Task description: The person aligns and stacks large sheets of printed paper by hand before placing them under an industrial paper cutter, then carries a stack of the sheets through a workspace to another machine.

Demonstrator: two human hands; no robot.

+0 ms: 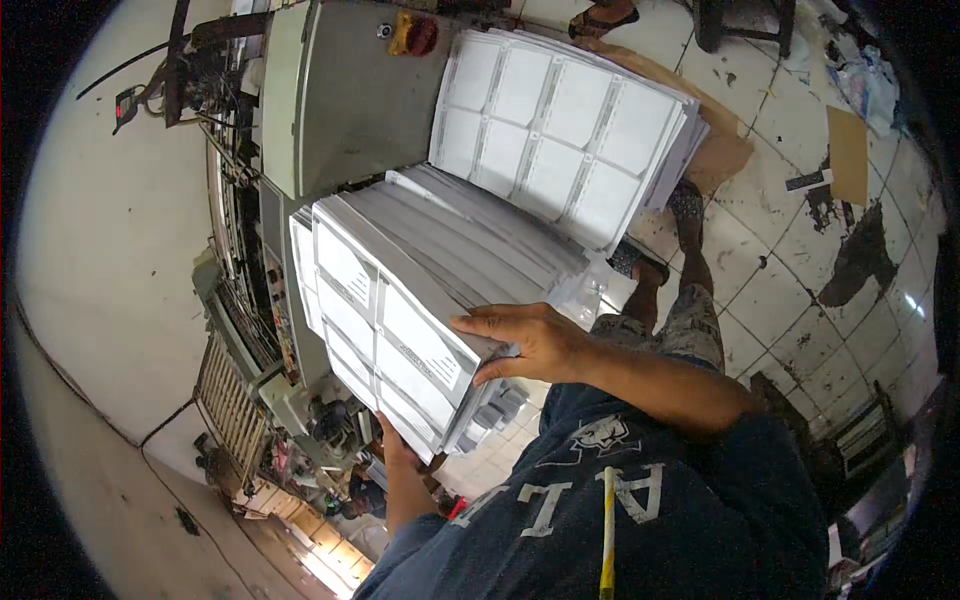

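Note:
A thick stack of white printed sheets (350,335), with grey-bordered panels on its top sheet, stands tilted in front of me. My right hand (530,340) grips its right edge near the corner, with thumb and forefinger spread along the paper. At the stack's near lower edge, my left hand (397,445) holds on with part of the fingers hidden by the sheets. Directly behind it leans a long row of more sheets (470,230), seen mostly by their edges. Farther back lies another pile of printed sheets (550,125) with several blank white panels.
A grey-green machine cabinet (350,100) with a red and yellow knob (418,36) stands behind the paper. Machine parts (240,290) line the left side along a pale wall. Stained white floor tiles (790,240) and a brown cardboard piece (847,155) are at right.

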